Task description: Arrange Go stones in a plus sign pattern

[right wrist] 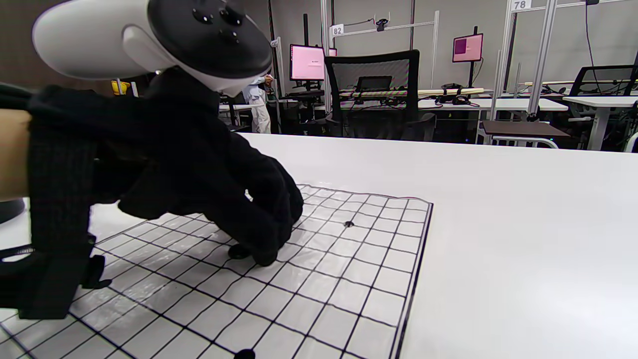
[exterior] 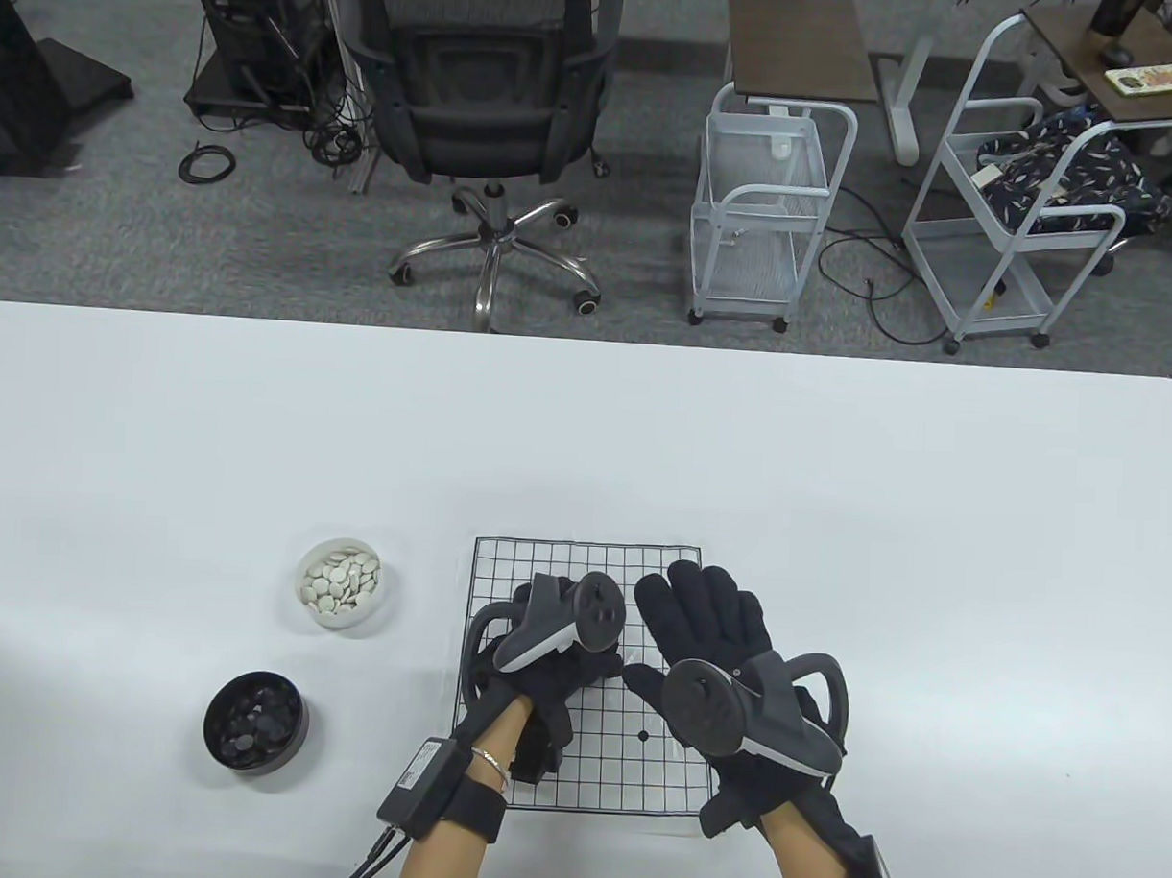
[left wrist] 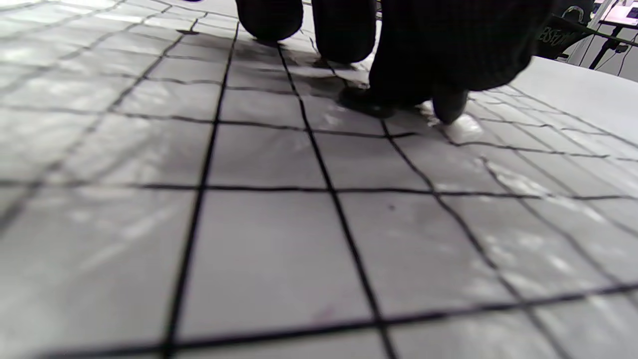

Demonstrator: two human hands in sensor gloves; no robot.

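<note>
— Two bowls (exterior: 343, 584) sit left of the board (exterior: 675, 778), white stones far, black near (exterior: 252, 722).
— And the hands?
— Left hand (right wrist: 214, 179) presses curled fingertips (right wrist: 266, 249) on a black stone (right wrist: 238, 252) at the grid; right hand (exterior: 704, 635) lies flat, fingers spread, holding nothing.

Both hands wear black knit gloves that cover every finger. On the back of the left hand (exterior: 540, 668) sits a grey-and-black tracker (exterior: 565, 623) with a round black face carrying small buttons and a dark loop beside it. The right hand (exterior: 722, 655) carries a matching tracker (exterior: 740, 713). Below the left glove a thin silver bracelet (exterior: 490, 764) circles bare skin, then a black wrist strap with a black box (exterior: 425, 774) bearing a white label and dark cables. Both forearms are bare.
</note>
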